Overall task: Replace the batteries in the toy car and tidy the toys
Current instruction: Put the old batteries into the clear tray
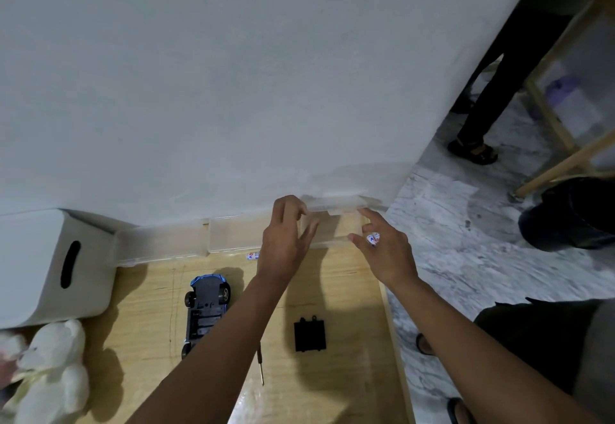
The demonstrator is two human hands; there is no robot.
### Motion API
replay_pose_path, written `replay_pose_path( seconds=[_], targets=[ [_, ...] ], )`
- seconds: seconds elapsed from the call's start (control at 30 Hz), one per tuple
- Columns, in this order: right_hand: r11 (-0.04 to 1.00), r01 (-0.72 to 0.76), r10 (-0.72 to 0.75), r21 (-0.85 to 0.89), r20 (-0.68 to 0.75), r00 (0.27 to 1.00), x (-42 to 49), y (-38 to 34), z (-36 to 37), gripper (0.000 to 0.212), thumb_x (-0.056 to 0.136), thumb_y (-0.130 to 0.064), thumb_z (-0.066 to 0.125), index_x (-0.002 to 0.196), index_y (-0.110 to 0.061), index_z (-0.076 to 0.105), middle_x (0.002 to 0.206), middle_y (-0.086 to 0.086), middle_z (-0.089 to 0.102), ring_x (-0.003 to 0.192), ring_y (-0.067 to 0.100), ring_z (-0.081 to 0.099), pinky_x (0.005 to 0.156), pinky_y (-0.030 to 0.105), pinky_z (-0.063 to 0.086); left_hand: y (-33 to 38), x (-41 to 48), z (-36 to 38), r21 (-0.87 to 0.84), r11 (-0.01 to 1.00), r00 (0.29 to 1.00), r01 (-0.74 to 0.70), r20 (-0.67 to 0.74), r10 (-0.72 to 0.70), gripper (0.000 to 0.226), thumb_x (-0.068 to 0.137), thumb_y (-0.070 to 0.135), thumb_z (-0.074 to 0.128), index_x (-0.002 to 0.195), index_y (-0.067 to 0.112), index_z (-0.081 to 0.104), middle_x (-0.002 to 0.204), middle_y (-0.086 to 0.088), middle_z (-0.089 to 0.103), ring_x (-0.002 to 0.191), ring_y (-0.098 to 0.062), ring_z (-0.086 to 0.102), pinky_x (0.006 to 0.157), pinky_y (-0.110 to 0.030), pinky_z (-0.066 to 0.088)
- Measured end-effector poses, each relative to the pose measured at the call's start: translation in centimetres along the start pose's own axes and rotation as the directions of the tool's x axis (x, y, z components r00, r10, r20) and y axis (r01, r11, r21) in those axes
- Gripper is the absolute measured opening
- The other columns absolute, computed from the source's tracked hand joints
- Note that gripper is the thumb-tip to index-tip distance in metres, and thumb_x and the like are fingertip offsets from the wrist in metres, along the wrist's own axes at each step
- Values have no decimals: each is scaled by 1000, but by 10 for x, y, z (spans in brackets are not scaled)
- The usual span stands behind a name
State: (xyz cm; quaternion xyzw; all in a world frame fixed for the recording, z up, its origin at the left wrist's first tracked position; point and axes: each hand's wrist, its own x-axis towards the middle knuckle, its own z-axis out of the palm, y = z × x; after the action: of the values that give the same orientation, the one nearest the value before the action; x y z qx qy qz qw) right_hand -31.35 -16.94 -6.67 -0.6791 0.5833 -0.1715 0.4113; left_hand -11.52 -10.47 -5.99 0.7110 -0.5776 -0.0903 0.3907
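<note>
Head camera looks down on a wooden table point(332, 390) set against a white wall, with clear plastic boxes lined along its back edge. The person's left hand point(286, 237) curls its upper fingers round the left end of the raised lid point(336, 202) on the rightmost clear box point(336, 227). Through that box's walls I see only wood.

Their right hand point(387, 254) holds a battery point(372, 238) among its fingers, just beside the box's right end. A second battery point(253, 255) lies on the table against the middle box point(233, 235).

The blue toy car point(206, 310) lies belly-up, its compartment uncovered. Its black cover point(309, 335) and a screwdriver point(261, 367) are nearby. A white bin point(40, 267) and a plush bear point(50, 373) sit at the left.
</note>
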Motion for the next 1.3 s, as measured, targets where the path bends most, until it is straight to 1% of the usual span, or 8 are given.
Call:
replay_pose_path(
  seconds=[0.07,0.17,0.3,0.5,0.67,0.9,1.13,1.3],
  targets=[
    [1000,17,-17,-6,3,1000,1,-1,-1,61,88,-45,72,142,-49,44,102,-16,65,100,14,61,90,36,51,-3,-7,-2,49,996,995,-77,65,74,43,88,23,80,122,11,58,135,-6,51,94,-19,64,61,-38,62],
    [999,20,-20,-24,25,999,2,0,-2,65,88,-46,72,142,-56,39,100,-18,65,96,11,61,86,34,51,-5,-12,-5,81,992,984,-101,153,88,68,87,36,79,144,17,46,160,-6,34,84,-21,65,57,-27,56],
    [1000,3,-2,-19,11,1000,1,-4,-5,61,84,-44,77,138,-49,47,98,-17,67,96,13,57,84,33,49,-6,-11,-6,86,994,978,-71,201,52,91,83,37,83,154,30,27,171,1,14,113,-22,64,65,-24,54],
    [994,114,-111,6,-180,977,8,-23,-8,21,80,-36,83,82,-24,65,77,-12,67,76,13,65,68,31,53,-8,-12,-5,109,993,980,-52,197,30,89,85,45,77,157,28,27,172,5,10,121,-23,63,69,-38,63],
    [946,286,-260,-151,170,950,32,-53,4,21,82,-26,75,69,-26,58,70,-7,62,68,16,59,63,33,49,-9,-12,-4,96,994,978,-57,205,36,85,86,52,69,157,28,28,172,5,9,125,-23,60,69,-36,61],
    [814,413,-243,-409,407,880,55,-61,24,15,82,-24,73,96,-19,70,93,3,71,88,25,66,75,37,54,-8,-14,2,140,989,983,-53,180,27,96,79,36,87,156,28,29,172,1,10,122,-26,63,70,-38,63],
    [780,450,-284,-436,393,874,56,-58,25,21,83,-25,73,103,-22,69,94,-3,72,85,20,68,74,37,56,-8,-14,3,159,986,984,-45,179,16,98,78,31,89,155,27,30,172,0,12,110,-24,67,68,-31,59],
    [826,443,-333,-347,334,882,52,-52,23,18,83,-22,70,101,-22,68,99,-3,70,91,21,66,75,38,56,-8,-14,3,154,987,983,-50,182,21,94,80,35,86,156,27,31,172,0,9,122,-23,61,69,-33,61]
  ],
)
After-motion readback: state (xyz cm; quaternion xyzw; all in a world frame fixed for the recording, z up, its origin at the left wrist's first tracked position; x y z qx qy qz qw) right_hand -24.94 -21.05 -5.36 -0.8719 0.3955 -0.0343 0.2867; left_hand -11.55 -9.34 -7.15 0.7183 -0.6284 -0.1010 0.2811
